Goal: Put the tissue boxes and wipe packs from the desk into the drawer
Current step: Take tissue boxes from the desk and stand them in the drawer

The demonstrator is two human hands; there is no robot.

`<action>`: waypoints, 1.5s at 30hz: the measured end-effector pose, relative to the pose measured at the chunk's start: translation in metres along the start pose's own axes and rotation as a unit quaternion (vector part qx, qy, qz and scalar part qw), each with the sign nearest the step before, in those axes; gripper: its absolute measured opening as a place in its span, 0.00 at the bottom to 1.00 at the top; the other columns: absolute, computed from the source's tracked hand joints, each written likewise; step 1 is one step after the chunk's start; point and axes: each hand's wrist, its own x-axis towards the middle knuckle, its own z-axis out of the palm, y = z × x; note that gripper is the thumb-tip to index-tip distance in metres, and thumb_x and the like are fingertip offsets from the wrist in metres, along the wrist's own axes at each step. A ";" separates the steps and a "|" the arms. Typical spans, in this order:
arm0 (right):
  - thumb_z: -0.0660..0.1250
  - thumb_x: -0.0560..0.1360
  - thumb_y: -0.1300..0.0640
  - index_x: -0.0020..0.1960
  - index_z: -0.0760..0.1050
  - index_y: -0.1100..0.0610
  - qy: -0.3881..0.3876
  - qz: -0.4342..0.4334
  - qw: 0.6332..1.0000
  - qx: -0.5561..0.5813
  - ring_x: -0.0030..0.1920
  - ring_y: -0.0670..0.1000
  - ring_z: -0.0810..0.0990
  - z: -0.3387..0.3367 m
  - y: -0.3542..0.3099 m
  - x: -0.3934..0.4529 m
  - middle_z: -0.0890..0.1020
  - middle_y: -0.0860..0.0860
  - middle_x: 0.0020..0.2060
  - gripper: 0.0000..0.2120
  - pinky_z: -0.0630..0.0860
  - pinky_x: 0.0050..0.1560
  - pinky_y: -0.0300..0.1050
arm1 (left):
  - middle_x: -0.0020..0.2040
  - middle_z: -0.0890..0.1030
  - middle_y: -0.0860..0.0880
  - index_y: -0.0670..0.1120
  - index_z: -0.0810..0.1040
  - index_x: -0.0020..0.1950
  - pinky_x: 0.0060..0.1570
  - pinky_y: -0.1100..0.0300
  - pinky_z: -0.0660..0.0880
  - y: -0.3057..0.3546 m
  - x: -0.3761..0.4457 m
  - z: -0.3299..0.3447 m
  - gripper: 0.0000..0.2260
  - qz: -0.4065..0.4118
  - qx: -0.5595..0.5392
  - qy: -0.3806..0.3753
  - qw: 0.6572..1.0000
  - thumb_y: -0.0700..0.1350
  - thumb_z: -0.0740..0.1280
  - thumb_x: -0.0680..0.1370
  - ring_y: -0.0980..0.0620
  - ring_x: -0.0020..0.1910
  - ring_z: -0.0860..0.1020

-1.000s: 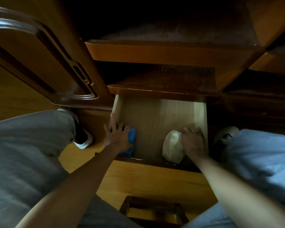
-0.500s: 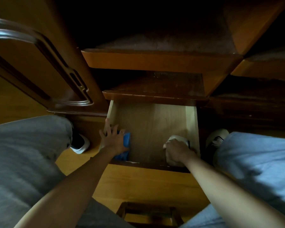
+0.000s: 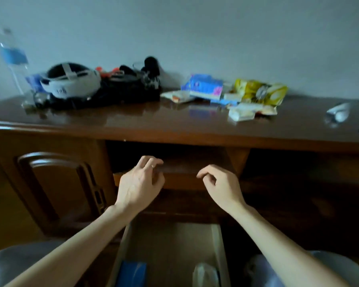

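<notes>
Two items lie in the open drawer (image 3: 216,241) below the hands: a blue pack (image 3: 131,273) and a white pack (image 3: 204,275). About five more packs (image 3: 207,88) wait on the desk (image 3: 174,125), above and beyond both hands. The left hand (image 3: 138,184) and right hand (image 3: 221,186), earlier down in the drawer, are now raised, apart, loosely spread and holding nothing.

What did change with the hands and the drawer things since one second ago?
Both hands let go and rose out of the drawer: left hand and right hand now hang empty, fingers loosely curled. The blue pack and white pack stayed inside.
</notes>
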 end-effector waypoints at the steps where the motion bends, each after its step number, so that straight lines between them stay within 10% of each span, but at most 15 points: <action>1: 0.63 0.76 0.58 0.47 0.81 0.45 0.043 -0.029 0.999 -0.015 0.35 0.42 0.79 -0.020 -0.007 0.016 0.82 0.37 0.41 0.11 0.73 0.37 0.34 | 0.57 0.78 0.56 0.53 0.77 0.61 0.26 0.64 0.73 0.010 0.020 -0.016 0.11 0.028 -0.002 0.035 0.999 0.51 0.66 0.79 0.58 0.38 0.79; 5: 0.65 0.75 0.57 0.50 0.79 0.44 0.113 -0.051 0.987 -0.106 0.44 0.38 0.78 -0.075 -0.016 0.081 0.82 0.38 0.45 0.10 0.70 0.40 0.34 | 0.55 0.80 0.54 0.52 0.80 0.57 0.36 0.58 0.76 0.036 0.097 -0.046 0.10 0.059 -0.004 0.091 0.994 0.48 0.68 0.77 0.52 0.52 0.80; 11: 0.67 0.78 0.49 0.69 0.70 0.47 -0.032 0.095 0.976 -0.193 0.68 0.54 0.72 -0.088 0.023 0.163 0.74 0.49 0.67 0.20 0.74 0.61 0.53 | 0.64 0.77 0.51 0.53 0.78 0.63 0.52 0.52 0.76 0.042 0.189 -0.016 0.16 0.008 0.014 -0.022 1.000 0.51 0.67 0.75 0.48 0.64 0.73; 17: 0.63 0.79 0.39 0.70 0.70 0.50 -0.062 0.144 0.940 -0.304 0.67 0.56 0.73 -0.062 0.067 0.224 0.77 0.52 0.66 0.24 0.72 0.64 0.55 | 0.69 0.74 0.48 0.50 0.73 0.71 0.63 0.50 0.70 0.021 0.255 0.044 0.24 0.013 0.094 -0.074 0.993 0.54 0.64 0.76 0.46 0.70 0.68; 21: 0.57 0.78 0.34 0.66 0.70 0.53 0.026 0.207 0.945 -0.253 0.59 0.60 0.78 -0.041 0.072 0.282 0.80 0.56 0.60 0.28 0.72 0.55 0.53 | 0.83 0.55 0.49 0.53 0.53 0.82 0.78 0.46 0.50 -0.008 0.278 0.083 0.34 -0.018 0.072 -0.190 0.979 0.63 0.55 0.79 0.47 0.81 0.51; 28: 0.50 0.76 0.26 0.79 0.57 0.61 0.115 0.471 0.874 0.025 0.67 0.64 0.74 0.013 0.091 0.372 0.73 0.59 0.71 0.47 0.68 0.66 0.58 | 0.82 0.59 0.49 0.53 0.56 0.82 0.77 0.48 0.52 -0.018 0.292 0.099 0.36 -0.035 0.074 -0.219 0.972 0.69 0.50 0.77 0.48 0.80 0.56; 36: 0.66 0.65 0.27 0.69 0.73 0.58 0.087 0.453 0.878 0.127 0.65 0.62 0.76 0.031 0.106 0.378 0.78 0.57 0.63 0.44 0.66 0.71 0.61 | 0.68 0.76 0.49 0.51 0.73 0.73 0.69 0.49 0.63 -0.013 0.295 0.094 0.32 0.014 0.112 -0.144 0.983 0.67 0.52 0.76 0.47 0.69 0.70; 40: 0.70 0.69 0.39 0.49 0.73 0.58 0.142 0.427 0.881 0.149 0.56 0.60 0.80 0.027 0.094 0.363 0.83 0.57 0.56 0.23 0.76 0.61 0.57 | 0.60 0.80 0.51 0.53 0.80 0.64 0.64 0.51 0.68 -0.009 0.288 0.082 0.20 0.028 0.110 -0.108 0.988 0.60 0.60 0.77 0.48 0.64 0.74; 45: 0.72 0.68 0.42 0.70 0.65 0.52 0.091 0.294 0.950 -0.045 0.69 0.60 0.69 0.010 0.083 0.355 0.72 0.55 0.68 0.35 0.71 0.66 0.58 | 0.63 0.77 0.50 0.51 0.76 0.66 0.64 0.51 0.67 -0.004 0.279 0.075 0.21 0.045 0.106 -0.051 0.992 0.57 0.61 0.76 0.47 0.64 0.71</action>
